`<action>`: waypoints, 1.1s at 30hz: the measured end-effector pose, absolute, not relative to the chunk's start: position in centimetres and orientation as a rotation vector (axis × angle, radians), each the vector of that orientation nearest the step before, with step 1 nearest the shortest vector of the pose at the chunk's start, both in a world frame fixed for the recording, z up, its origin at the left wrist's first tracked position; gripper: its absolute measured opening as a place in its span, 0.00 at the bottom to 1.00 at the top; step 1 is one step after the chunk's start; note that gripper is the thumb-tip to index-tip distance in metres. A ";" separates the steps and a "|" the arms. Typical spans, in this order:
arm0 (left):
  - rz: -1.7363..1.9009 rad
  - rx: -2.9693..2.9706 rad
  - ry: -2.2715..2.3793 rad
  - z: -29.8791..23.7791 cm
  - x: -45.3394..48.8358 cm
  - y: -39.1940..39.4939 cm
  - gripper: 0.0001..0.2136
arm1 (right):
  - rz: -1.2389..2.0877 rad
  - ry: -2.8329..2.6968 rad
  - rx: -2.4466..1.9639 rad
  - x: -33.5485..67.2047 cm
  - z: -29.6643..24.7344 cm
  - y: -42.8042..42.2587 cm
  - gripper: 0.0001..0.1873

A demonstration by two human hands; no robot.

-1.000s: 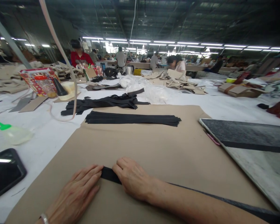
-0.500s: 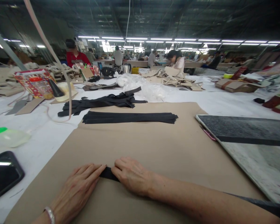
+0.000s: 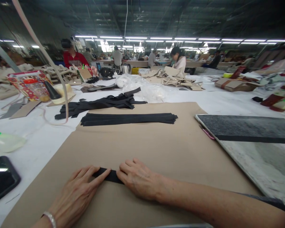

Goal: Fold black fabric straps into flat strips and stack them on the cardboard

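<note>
A narrow black fabric strip [image 3: 112, 176] lies across the brown sheet [image 3: 142, 142] between my two hands. My left hand [image 3: 82, 186], with a bracelet at the wrist, rests on the strip's left part; its fingers are stretched out, the index finger apart from the others and pressing on the strip. Just to the right, my right hand [image 3: 140, 180] has its fingers curled down over the strip, fingertips closed on it. The strip's remaining length is hidden behind the right hand and forearm. Farther off on the sheet lies a flat bundle of similar black strips [image 3: 128, 119].
A looser heap of black strips [image 3: 97, 106] lies behind the bundle. At right is a grey-topped board [image 3: 256, 161]; at left a phone [image 3: 2, 179] and a clear bottle [image 3: 8, 142]. A hose [image 3: 49, 60] hangs at left. Several people work farther back.
My left index finger has parted from the other fingers, exposing more of the strip. My right hand has shifted slightly right along it. The whole view has moved a little.
</note>
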State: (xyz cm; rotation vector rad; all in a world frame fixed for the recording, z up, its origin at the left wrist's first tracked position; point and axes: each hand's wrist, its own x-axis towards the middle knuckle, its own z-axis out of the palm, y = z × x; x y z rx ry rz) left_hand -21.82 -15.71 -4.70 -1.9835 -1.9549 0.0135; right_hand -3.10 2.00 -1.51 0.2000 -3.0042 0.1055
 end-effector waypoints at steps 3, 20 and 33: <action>0.044 -1.993 -2.002 -4.3 -21.5 -15.6 0.29 | 0.092 -3.023 0.216 -2.4 -1.4 2.3 0.06; 0.094 -1.970 -1.963 -3.9 -20.8 -15.2 0.32 | 0.107 -3.074 0.165 1.7 -0.7 3.6 0.07; 0.189 -1.945 -2.057 -4.8 -21.0 -15.3 0.32 | 0.082 -3.095 0.088 5.8 -0.7 4.6 0.09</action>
